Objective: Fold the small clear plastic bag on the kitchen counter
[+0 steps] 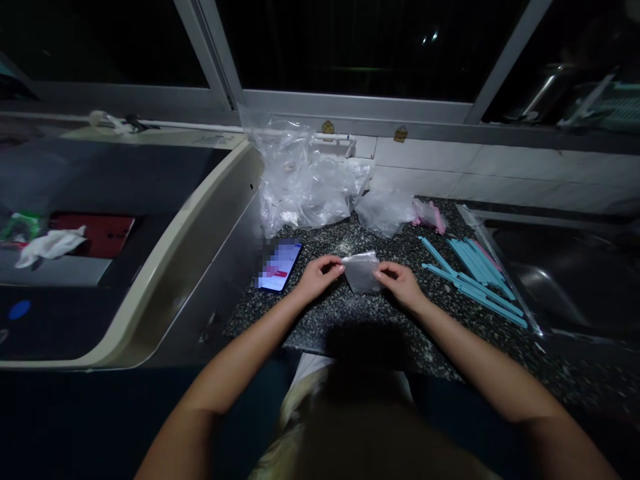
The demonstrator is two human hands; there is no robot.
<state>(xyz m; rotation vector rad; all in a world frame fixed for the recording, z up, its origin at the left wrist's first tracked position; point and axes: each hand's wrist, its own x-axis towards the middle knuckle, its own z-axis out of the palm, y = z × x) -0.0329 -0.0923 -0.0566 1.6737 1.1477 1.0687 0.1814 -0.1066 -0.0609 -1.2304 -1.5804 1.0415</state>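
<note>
A small clear plastic bag is held over the speckled dark countertop, pinched at both sides. My left hand grips its left edge and my right hand grips its right edge. To the right of my right hand lie several light blue sticks, with a pink one among them. A phone with a lit screen rests on the counter just left of my left hand.
A heap of crumpled clear plastic bags sits at the back by the window sill, with a smaller bag and pink pieces beside it. A metal sink is on the right. A large appliance top stands on the left.
</note>
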